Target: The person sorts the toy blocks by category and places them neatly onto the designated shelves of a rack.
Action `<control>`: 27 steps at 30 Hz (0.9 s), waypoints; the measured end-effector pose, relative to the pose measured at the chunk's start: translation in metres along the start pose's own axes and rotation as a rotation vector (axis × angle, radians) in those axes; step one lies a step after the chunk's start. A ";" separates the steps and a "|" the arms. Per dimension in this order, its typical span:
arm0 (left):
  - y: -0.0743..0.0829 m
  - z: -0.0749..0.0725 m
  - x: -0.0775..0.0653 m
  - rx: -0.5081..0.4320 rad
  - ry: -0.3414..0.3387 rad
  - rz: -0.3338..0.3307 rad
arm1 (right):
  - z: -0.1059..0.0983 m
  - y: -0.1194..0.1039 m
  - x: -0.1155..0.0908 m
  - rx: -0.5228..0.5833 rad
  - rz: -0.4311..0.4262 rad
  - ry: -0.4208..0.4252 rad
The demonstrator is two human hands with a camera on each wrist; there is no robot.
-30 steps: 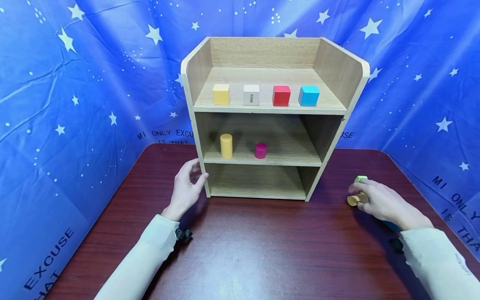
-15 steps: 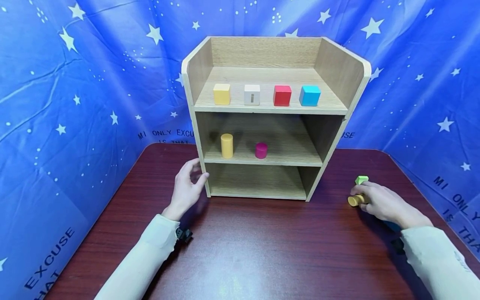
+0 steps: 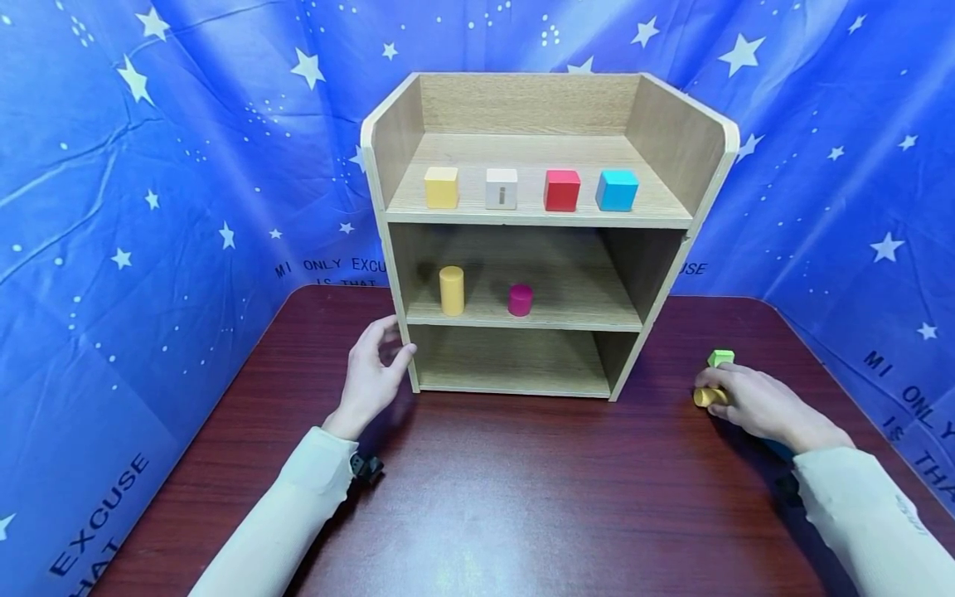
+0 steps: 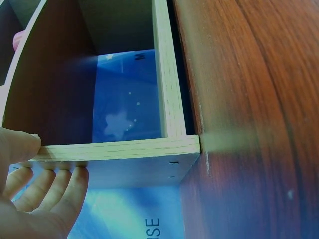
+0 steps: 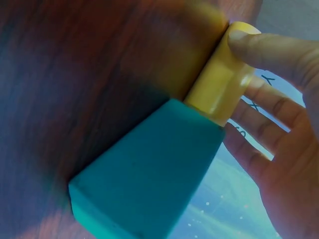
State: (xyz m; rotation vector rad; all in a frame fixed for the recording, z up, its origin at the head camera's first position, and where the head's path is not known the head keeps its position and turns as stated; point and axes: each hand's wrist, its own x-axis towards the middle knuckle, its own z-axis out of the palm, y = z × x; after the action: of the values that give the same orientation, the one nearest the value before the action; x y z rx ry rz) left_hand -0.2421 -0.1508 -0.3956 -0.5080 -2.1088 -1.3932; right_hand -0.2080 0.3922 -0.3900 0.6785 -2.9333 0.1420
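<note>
In the head view my left hand is at the left side panel of the wooden shelf. The left wrist view has its thumb on the panel's front edge and its fingers against the outer face. Over at the right, my right hand holds a yellow cylinder block that lies on its side on the table. Thumb and fingers are on opposite sides of the cylinder in the right wrist view. A teal block lies against the cylinder's end there. Just beyond the hand is a light green block, partly hidden.
Yellow, white, red and blue cubes line the top shelf. On the middle shelf stand a yellow cylinder and a short magenta cylinder. Starry blue cloth surrounds the dark wooden table.
The right hand's fingers and the yellow cylinder have shifted very slightly, and more of the green block shows than a second ago. The left hand has stayed at the shelf.
</note>
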 end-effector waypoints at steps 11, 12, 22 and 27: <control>0.037 -0.005 0.000 0.009 -0.002 0.023 | 0.001 0.001 0.001 -0.019 -0.012 0.004; 0.039 -0.005 0.000 0.008 -0.004 0.022 | 0.001 0.001 0.002 -0.016 -0.011 -0.003; 0.040 -0.005 0.000 -0.006 -0.006 0.024 | 0.001 -0.001 0.002 -0.009 0.011 -0.029; 0.040 -0.005 0.000 0.005 -0.003 0.027 | 0.002 0.001 0.003 -0.005 0.022 -0.020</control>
State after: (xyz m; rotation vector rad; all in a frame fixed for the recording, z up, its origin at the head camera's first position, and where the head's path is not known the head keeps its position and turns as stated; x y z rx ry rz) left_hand -0.2173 -0.1397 -0.3654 -0.5347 -2.1003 -1.3723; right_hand -0.2112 0.3916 -0.3912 0.6515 -2.9595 0.1307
